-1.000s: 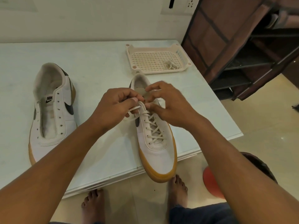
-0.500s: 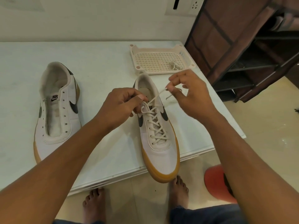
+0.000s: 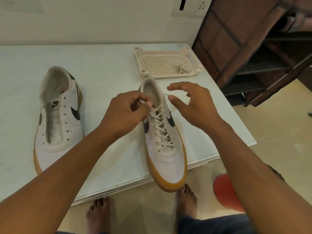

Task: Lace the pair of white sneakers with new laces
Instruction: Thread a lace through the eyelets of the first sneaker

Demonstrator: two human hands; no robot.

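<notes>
Lace (image 3: 162, 130) | left hand (image 3: 125, 114) pinches it at sneaker's (image 3: 166, 159) top eyelet | right hand (image 3: 190, 103) spread, empty, at 3 o'clock | tension both ends evenly

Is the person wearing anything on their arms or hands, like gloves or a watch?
No. The left arm and right arm are bare, with no sleeves showing. The left hand and right hand have no gloves, and I see no rings, watch or bracelet. The nails look short.

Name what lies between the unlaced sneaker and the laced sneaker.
Head view: bare tabletop, crossed by the left forearm; the left hand pinches the lace.
</notes>
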